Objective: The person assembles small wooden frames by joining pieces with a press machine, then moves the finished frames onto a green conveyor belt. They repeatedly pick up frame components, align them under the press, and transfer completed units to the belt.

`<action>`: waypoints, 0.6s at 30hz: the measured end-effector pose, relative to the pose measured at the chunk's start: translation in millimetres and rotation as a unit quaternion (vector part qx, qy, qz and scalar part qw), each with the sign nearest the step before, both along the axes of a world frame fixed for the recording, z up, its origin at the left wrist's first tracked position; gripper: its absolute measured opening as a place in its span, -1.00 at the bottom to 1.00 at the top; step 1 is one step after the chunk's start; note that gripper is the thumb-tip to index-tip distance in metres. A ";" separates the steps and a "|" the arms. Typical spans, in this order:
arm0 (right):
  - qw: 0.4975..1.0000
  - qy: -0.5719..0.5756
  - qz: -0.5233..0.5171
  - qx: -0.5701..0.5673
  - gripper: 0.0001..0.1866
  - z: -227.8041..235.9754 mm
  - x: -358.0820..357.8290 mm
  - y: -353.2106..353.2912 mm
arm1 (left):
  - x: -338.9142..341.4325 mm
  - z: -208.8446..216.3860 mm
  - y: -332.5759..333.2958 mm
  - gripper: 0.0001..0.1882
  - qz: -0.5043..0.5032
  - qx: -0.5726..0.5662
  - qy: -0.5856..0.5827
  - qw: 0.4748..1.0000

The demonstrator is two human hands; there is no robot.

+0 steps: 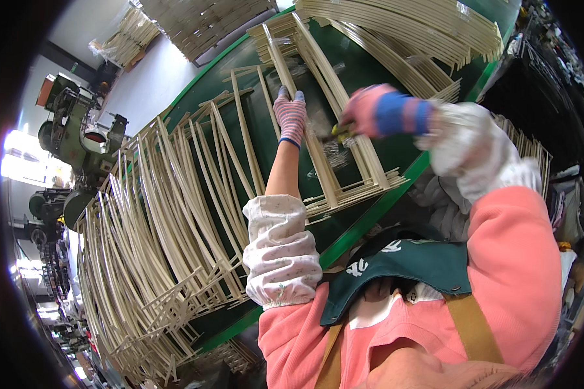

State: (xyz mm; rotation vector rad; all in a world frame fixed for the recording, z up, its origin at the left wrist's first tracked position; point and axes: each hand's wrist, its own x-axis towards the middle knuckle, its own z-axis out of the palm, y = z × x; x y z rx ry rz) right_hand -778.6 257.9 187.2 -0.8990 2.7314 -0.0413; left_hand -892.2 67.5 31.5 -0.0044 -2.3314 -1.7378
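A bundle of long beige strips [322,162] lies on the green table in front of me, with shorter pieces across its near and far ends. On its left side my left hand [291,118], in a pink-and-grey striped glove, is closed round the strips. My right hand [384,113], in a pink and blue glove and smeared by motion, is closed on a small yellow-and-dark hand tool [342,132]. That tool hovers over the bundle's right side; its exact kind is blurred. Crumpled clear plastic film [334,154] shows between the strips.
Many beige strip frames [156,214] stand in a row along the left of the green table [363,228]. More strip stacks [409,29] lie at the far right. Green machines [78,129] stand off to the left. Black material [532,84] fills the right.
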 end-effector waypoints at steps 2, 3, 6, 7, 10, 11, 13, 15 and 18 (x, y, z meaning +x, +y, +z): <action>0.979 0.042 -0.102 -0.171 -0.70 8.7 11.7 75.1 | 13.0 15.0 -1.6 -0.51 -0.027 0.014 -0.027 0.999; 0.971 0.105 -0.120 -0.180 -0.72 -4.6 15.2 109.0 | 21.6 25.3 -1.9 -0.41 -0.040 0.014 -0.046 0.998; 0.925 0.200 -0.322 0.013 -0.62 -133.1 7.6 154.6 | 70.7 52.9 0.3 0.09 -0.160 -0.167 -0.029 0.972; 0.925 0.169 -0.339 0.032 -0.63 -183.8 -1.0 161.3 | 89.2 56.7 1.7 0.07 -0.161 -0.326 -0.028 0.931; 0.931 0.080 -0.352 -0.064 -0.61 -296.7 -3.9 178.9 | 111.3 52.5 6.0 -0.43 -0.112 -0.423 -0.065 0.897; 0.933 0.062 -0.353 0.010 -0.59 -311.6 -6.0 176.4 | 111.0 46.4 0.0 -0.62 -0.077 -0.330 -0.022 0.941; 0.950 0.065 -0.290 0.100 -0.49 -301.9 -4.9 169.7 | 106.2 24.8 -9.1 -0.80 -0.032 -0.130 0.209 0.969; 0.918 0.242 -0.181 -0.255 -0.45 -263.3 -6.4 144.2 | 102.3 3.3 -40.8 -0.80 0.103 0.126 0.007 0.987; 0.695 -0.182 -0.179 -0.672 -0.62 -214.2 -12.5 100.8 | 126.9 -28.7 -87.1 -0.66 0.089 -0.196 -0.292 0.932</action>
